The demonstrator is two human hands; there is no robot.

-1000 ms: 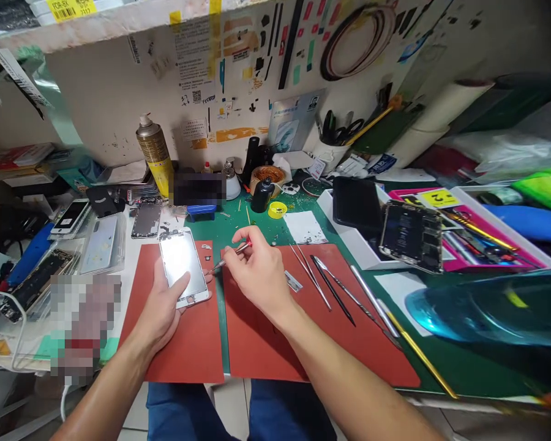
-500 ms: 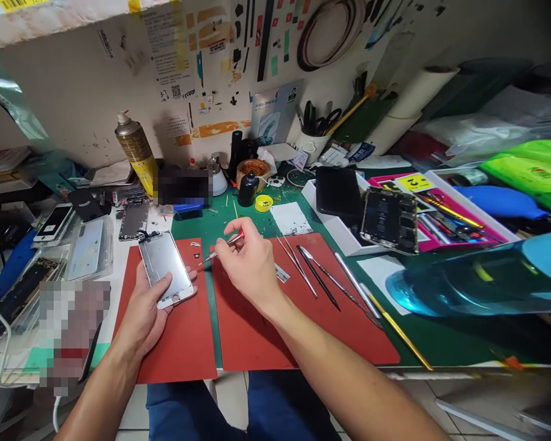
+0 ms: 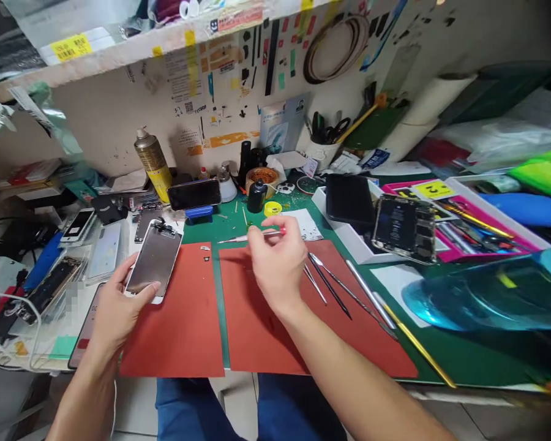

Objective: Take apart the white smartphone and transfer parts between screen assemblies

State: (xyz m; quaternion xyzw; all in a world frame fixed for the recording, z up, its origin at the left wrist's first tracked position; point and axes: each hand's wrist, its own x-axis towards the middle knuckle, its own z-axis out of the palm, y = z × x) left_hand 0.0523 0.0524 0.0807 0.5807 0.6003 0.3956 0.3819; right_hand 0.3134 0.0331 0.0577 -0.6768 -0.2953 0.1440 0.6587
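1. Reaching in from lower left, my bare left hand (image 3: pixel 119 303) clasps a white-framed, grey rectangular phone-screen panel (image 3: pixel 155 263), tilted above the flat left red mat (image 3: pixel 183 331).
2. My bare right hand (image 3: pixel 280 260), fingers curled, pinches a slim silver tool (image 3: pixel 236 239), tip leftward.

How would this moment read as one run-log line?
left hand: holds screen panel; right hand: holds slim tool, tip leftward; red mats: on green surface
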